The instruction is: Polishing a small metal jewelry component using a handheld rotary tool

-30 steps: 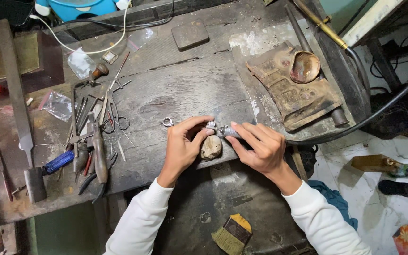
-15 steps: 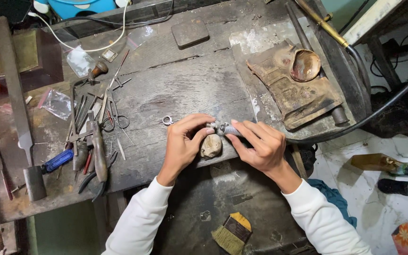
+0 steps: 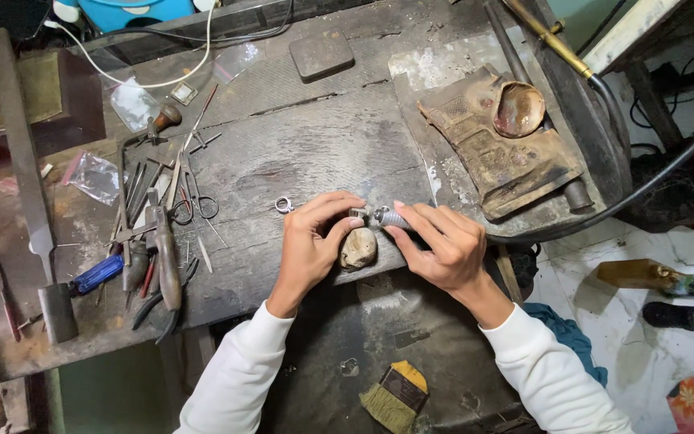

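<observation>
Both hands meet at the front edge of a worn wooden workbench [image 3: 299,153]. My left hand [image 3: 311,241] pinches a small metal piece [image 3: 358,213] between thumb and fingers, just above a rounded wooden peg [image 3: 358,247] that sticks out of the bench edge. My right hand [image 3: 435,245] grips a small grey ribbed tool [image 3: 389,218] whose tip touches that metal piece. A small silver ring [image 3: 283,205] lies on the bench just left of my left hand. White sleeves cover both forearms.
Pliers, scissors [image 3: 190,205], files and a blue-handled tool [image 3: 94,275] lie in a heap at the left. A long flat file [image 3: 22,153] runs along the far left. A charred pad with a shallow dish [image 3: 520,108] sits at the right. A brush [image 3: 395,394] lies below.
The hands stay in the same spot at the peg; only slight shifts of the fingers show.
</observation>
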